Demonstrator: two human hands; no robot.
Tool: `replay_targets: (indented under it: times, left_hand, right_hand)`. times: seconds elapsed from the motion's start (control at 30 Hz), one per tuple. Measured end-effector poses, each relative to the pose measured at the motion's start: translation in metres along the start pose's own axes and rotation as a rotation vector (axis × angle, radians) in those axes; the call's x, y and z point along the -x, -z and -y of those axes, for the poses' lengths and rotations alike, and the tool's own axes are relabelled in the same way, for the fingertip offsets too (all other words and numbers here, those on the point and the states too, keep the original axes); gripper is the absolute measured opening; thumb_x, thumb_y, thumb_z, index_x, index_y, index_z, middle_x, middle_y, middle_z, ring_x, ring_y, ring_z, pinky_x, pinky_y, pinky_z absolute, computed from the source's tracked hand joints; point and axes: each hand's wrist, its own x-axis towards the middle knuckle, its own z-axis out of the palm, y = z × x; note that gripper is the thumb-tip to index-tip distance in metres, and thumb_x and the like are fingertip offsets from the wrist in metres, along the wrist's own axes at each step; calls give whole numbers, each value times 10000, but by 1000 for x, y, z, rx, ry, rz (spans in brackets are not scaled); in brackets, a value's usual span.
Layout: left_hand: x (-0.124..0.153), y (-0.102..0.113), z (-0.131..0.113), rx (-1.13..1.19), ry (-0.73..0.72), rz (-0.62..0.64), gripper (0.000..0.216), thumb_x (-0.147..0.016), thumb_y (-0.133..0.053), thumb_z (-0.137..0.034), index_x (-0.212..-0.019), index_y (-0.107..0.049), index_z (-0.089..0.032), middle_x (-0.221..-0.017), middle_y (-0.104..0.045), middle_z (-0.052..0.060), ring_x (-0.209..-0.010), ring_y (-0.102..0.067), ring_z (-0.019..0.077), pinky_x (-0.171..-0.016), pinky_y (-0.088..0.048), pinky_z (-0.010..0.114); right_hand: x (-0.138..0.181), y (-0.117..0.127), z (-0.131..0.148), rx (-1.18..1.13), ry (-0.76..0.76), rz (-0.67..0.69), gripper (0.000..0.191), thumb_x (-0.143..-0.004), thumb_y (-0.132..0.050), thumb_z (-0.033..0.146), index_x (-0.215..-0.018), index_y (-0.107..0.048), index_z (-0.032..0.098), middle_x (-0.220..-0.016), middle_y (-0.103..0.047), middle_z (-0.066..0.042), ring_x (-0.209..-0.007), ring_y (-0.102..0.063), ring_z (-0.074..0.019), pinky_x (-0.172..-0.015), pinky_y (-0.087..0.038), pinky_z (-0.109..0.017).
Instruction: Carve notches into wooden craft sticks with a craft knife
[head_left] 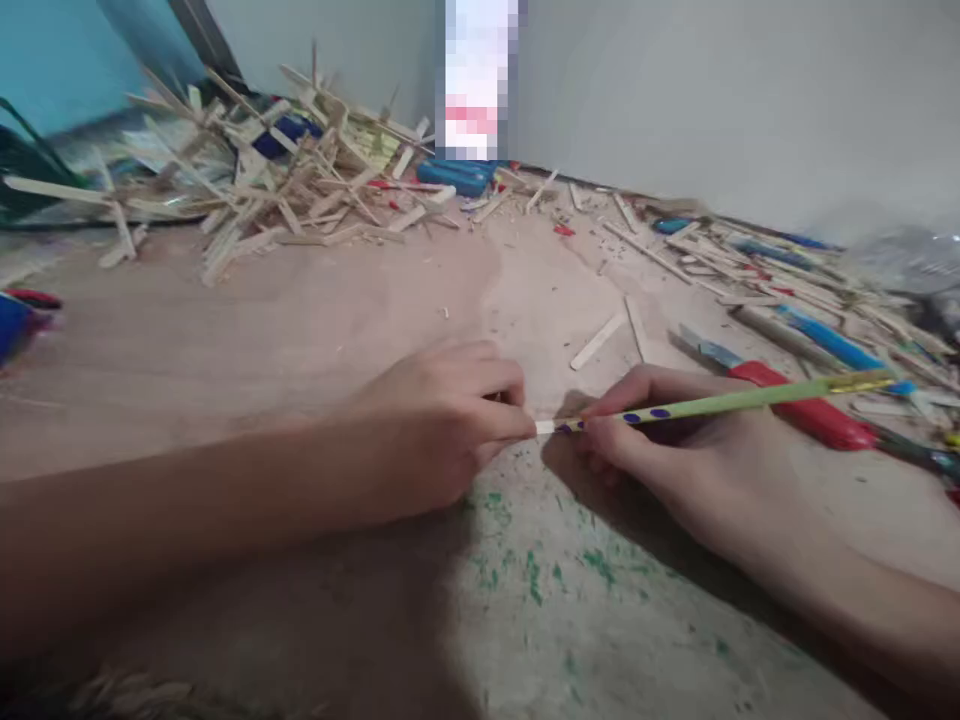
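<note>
My left hand [442, 420] rests on the wooden board [262, 330], fingers curled and pinched on a small pale piece [544, 427] at its fingertips. My right hand [667, 440] grips a yellow-green pencil with blue dots [720, 403] like a pen. The pencil's tip touches the pale piece right beside my left fingertips. What lies under the left fingers is hidden.
A heap of wooden sticks [247, 170] lies at the back left. Loose sticks [600, 340], a red-handled utility knife [795, 400], a blue pen [832, 345] and other tools lie at the right. A blue object [457, 177] stands by the grey wall. Green paint flecks [540, 570] mark the near surface.
</note>
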Motion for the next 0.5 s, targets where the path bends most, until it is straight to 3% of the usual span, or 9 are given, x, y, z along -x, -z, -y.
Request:
replay_targets:
  times: [0.5]
  left_hand:
    - [-2, -4, 3, -14, -19, -30, 392, -1106, -563, -21, -938, -875, -186, -1006, -805, 53, -940, -680, 209, -870, -496, 361]
  right_hand:
    - [-10, 2, 2, 68, 43, 28, 160, -857, -836, 323, -712, -788, 275, -598, -758, 0, -496, -658, -151, -457, -461, -244]
